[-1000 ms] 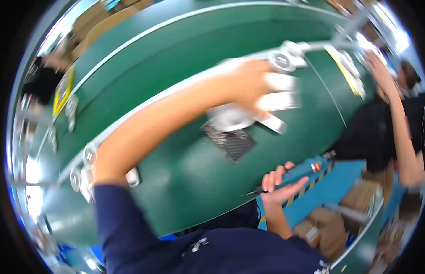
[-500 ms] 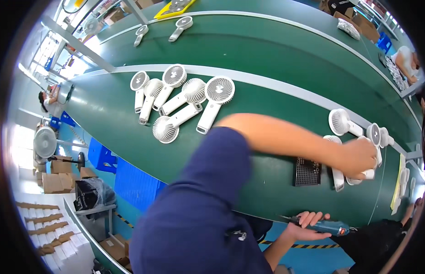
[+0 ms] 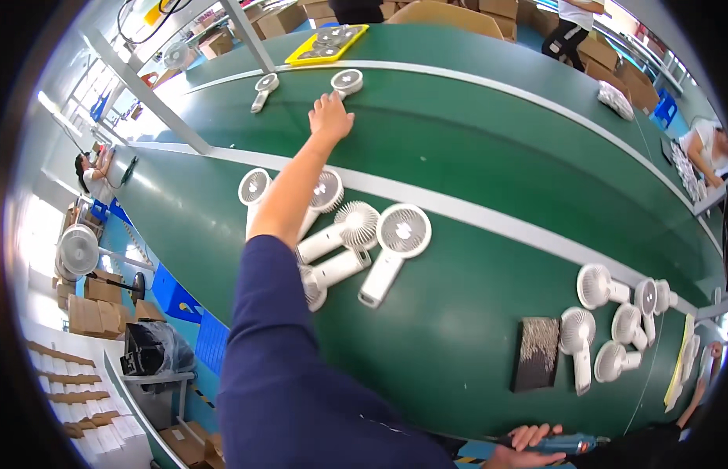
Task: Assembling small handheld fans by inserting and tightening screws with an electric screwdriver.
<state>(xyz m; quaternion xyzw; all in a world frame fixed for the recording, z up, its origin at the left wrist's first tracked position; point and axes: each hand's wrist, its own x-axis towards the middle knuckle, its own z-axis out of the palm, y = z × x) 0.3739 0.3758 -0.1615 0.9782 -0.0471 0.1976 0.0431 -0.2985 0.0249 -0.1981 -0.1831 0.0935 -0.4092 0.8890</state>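
My left hand (image 3: 330,117) reaches far over the green work surface, its fingers closed at the handle of a white handheld fan (image 3: 347,80). The hand covers that handle; only the round head shows. Low at the right, my right hand (image 3: 536,444) grips a teal electric screwdriver (image 3: 571,445), partly cut by the table edge and dark cloth. Under my left forearm lies a group of white handheld fans, the nearest one (image 3: 403,231) with its grille up. A second group of fans (image 3: 577,332) lies at the right, beside a black block of screws (image 3: 537,352).
A grey rail (image 3: 489,223) divides the near table from the far green strip. Another small fan (image 3: 264,88) lies there, near a yellow tray (image 3: 326,45) of round parts. A metal post (image 3: 149,94) rises at the left. Other people work at the far right and far left.
My left hand has left the fans at the right and swung across to the fan on the far strip. The view has shifted, and the screwdriver stays in my right hand.
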